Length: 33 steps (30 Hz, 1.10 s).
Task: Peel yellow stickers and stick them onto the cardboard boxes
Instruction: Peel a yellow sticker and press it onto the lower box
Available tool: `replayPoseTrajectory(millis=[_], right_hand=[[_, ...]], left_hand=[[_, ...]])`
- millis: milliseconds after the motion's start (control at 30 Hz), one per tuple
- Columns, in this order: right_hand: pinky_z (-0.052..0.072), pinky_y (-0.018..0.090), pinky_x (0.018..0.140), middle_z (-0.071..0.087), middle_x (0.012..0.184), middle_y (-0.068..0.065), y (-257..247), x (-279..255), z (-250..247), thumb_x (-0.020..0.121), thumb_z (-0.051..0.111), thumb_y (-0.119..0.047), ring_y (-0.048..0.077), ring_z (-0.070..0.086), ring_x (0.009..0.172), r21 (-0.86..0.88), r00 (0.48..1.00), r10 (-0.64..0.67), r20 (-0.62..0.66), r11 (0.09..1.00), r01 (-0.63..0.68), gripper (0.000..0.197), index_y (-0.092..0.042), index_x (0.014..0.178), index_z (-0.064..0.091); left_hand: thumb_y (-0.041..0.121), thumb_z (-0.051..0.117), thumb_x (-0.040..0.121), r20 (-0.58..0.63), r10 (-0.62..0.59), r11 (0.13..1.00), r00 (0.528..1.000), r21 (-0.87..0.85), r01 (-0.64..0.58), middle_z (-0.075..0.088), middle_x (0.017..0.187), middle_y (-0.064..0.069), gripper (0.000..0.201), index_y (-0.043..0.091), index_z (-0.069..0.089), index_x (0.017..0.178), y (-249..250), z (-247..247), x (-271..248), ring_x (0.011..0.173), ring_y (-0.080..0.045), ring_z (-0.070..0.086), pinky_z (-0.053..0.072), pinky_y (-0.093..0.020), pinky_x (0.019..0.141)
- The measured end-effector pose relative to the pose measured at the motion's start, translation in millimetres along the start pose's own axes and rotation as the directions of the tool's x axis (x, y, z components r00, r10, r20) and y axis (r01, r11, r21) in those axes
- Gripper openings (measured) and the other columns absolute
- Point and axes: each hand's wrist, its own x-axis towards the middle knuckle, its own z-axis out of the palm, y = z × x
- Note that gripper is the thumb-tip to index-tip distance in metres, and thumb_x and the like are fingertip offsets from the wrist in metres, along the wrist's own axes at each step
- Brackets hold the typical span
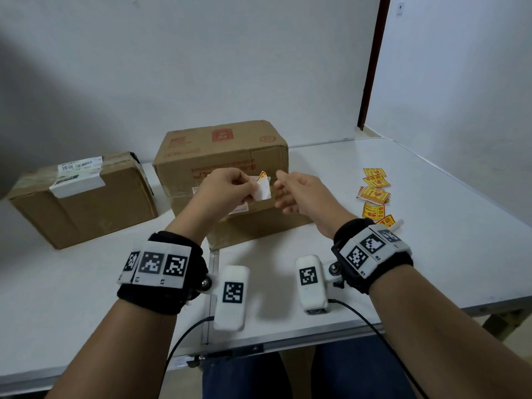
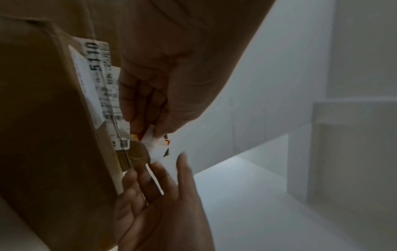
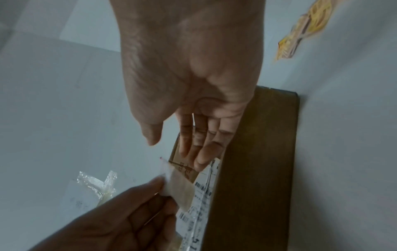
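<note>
Head view: The left hand (image 1: 227, 187) pinched a sticker (image 1: 263, 188) between thumb and fingers, white backing toward the camera and a yellow-and-red corner showing at its top edge. The sticker was held in the air in front of the larger cardboard box (image 1: 224, 156), which stood at the centre of the white table (image 1: 431, 254). The right hand (image 1: 299, 194) was beside the sticker, apart from it, fingers loosely extended and holding nothing. A second, smaller cardboard box (image 1: 83, 197) with a white shipping label stood to the left. A loose pile of yellow stickers (image 1: 374, 191) lay on the table to the right of the larger box.

Left wrist view: The left hand (image 2: 163, 95) gripped the sticker (image 2: 158, 146) at its fingertips, next to the box face carrying a printed label (image 2: 103, 88). The right hand (image 2: 163, 203) was below it, palm exposed, fingers straight; whether a fingertip touched the sticker could not be determined.

Right wrist view: The right hand (image 3: 193, 84) was relaxed and empty, fingers straight over the larger cardboard box (image 3: 257, 169). The left hand (image 3: 120, 220) held the sticker (image 3: 178, 186) by its white backing. The yellow stickers (image 3: 305, 32) were visible at upper right.
</note>
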Motion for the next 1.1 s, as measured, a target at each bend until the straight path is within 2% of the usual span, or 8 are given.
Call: replayPoseTrajectory(millis=[67,133,267,500,700,867,1000,1100], right_hand=[[0.053,0.022,0.064,0.070,0.089,0.008,0,1,4,0.089,0.059,-0.049,0.015,0.067,0.077,-0.014,0.999,-0.005,0.037,1.000,0.005,0.042,-0.009,0.097,0.067],[0.054,0.023,0.067,0.070,0.101,0.016,1,1,6,0.088,0.062,-0.046,0.017,0.066,0.082,-0.020,0.999,-0.028,0.039,0.999,0.028,0.040,-0.007,0.100,0.066],[0.053,0.024,0.065,0.069,0.101,0.020,2,-2,3,0.093,0.062,-0.025,0.020,0.063,0.083,0.030,0.997,-0.044,0.067,0.999,0.042,0.018,-0.008,0.095,0.066],[0.051,0.020,0.061,0.066,0.074,0.003,3,-3,1,0.089,0.068,-0.016,0.009,0.062,0.064,0.015,0.997,-0.048,0.060,0.999,0.048,0.011,-0.006,0.095,0.069],[0.049,0.019,0.061,0.066,0.079,0.002,2,-2,2,0.092,0.062,-0.015,0.010,0.061,0.068,0.003,0.998,-0.018,0.058,1.000,0.018,0.010,-0.016,0.084,0.067],[0.050,0.021,0.064,0.063,0.073,0.005,3,-3,0,0.096,0.057,-0.012,0.011,0.057,0.065,0.066,0.992,0.009,0.123,0.998,-0.017,0.011,-0.009,0.094,0.068],[0.050,0.019,0.063,0.063,0.069,0.002,4,-4,1,0.095,0.059,-0.013,0.008,0.058,0.062,0.070,0.991,-0.006,0.136,0.998,-0.003,0.009,-0.007,0.095,0.066],[0.050,0.019,0.062,0.062,0.066,0.000,3,-6,4,0.094,0.060,-0.014,0.008,0.058,0.061,0.090,0.987,-0.022,0.157,0.996,0.008,0.008,-0.007,0.094,0.065]], left_hand=[[0.020,0.065,0.087,-0.012,0.053,0.989,0.999,0.141,-0.051,0.074,0.080,-0.005,0.010,0.011,0.070,0.085,4,4,0,0.072,-0.019,0.066,0.053,-0.034,0.069],[0.022,0.064,0.087,0.004,0.076,0.981,0.997,0.181,-0.075,0.074,0.081,-0.004,0.010,0.013,0.070,0.086,9,7,-3,0.072,-0.018,0.066,0.051,-0.031,0.064],[0.025,0.066,0.082,0.054,0.032,0.992,0.998,0.118,-0.038,0.074,0.082,-0.007,0.009,0.018,0.071,0.079,7,5,-6,0.085,-0.029,0.069,0.056,-0.046,0.085],[0.019,0.060,0.086,0.032,0.045,0.978,0.998,0.203,-0.050,0.072,0.084,-0.002,0.010,0.023,0.068,0.082,5,7,-8,0.078,-0.017,0.068,0.057,-0.043,0.083],[0.040,0.060,0.090,0.097,0.080,0.948,0.992,0.299,-0.106,0.071,0.094,0.004,0.023,0.022,0.071,0.101,17,13,-10,0.086,-0.012,0.064,0.055,-0.032,0.077],[0.027,0.074,0.084,0.132,0.031,0.999,0.991,0.039,-0.037,0.075,0.089,-0.008,0.020,0.008,0.071,0.090,10,6,-5,0.086,-0.022,0.072,0.059,-0.040,0.083],[0.016,0.072,0.085,0.151,-0.004,0.998,0.989,-0.063,0.014,0.074,0.092,-0.015,0.017,0.000,0.069,0.090,7,4,-3,0.085,-0.020,0.073,0.059,-0.033,0.081],[0.014,0.070,0.086,0.169,-0.064,0.984,0.983,-0.153,0.090,0.074,0.094,-0.015,0.012,0.002,0.069,0.088,5,1,-3,0.083,-0.018,0.071,0.058,-0.027,0.077]])
